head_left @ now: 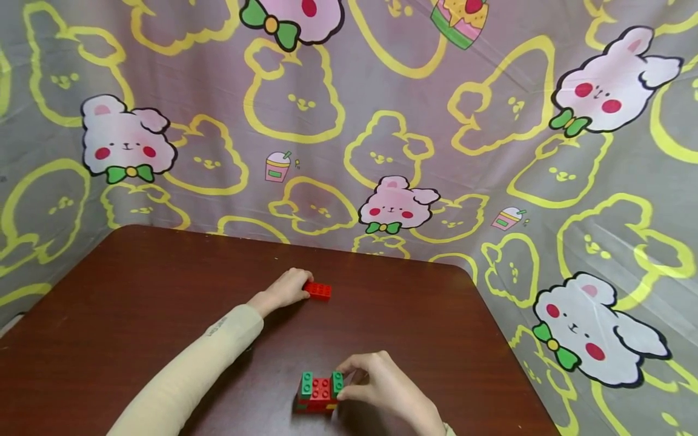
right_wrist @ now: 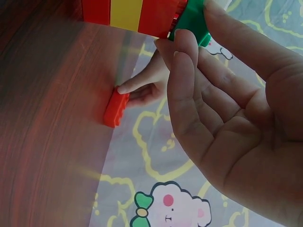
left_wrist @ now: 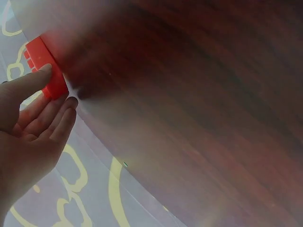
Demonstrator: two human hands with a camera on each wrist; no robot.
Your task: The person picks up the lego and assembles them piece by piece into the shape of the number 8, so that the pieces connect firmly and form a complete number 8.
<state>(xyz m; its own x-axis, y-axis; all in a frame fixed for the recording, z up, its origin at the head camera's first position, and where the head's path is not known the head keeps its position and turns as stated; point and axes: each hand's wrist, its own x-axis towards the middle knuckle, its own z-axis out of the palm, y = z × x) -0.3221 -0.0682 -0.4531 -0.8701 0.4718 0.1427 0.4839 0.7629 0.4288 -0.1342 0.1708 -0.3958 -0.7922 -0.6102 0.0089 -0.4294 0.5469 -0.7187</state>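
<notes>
Farther out on the table, my left hand (head_left: 286,289) pinches one end of a red toy building brick (head_left: 320,291). In the left wrist view the thumb lies across that brick (left_wrist: 57,80), with the fingers on its other side. Closer to me stands a small block build with a red studded middle (head_left: 320,389) and a green brick (head_left: 307,385) raised at its left end. My right hand (head_left: 389,384) pinches the green brick (head_left: 337,383) at the right end. Seen from the right wrist, a yellow brick (right_wrist: 126,13) sits between red ones in the build's side.
The dark brown wooden table (head_left: 409,315) reaches back to a hanging grey curtain (head_left: 322,163) with yellow outlines and white rabbit heads. The curtain also runs along the table's right edge.
</notes>
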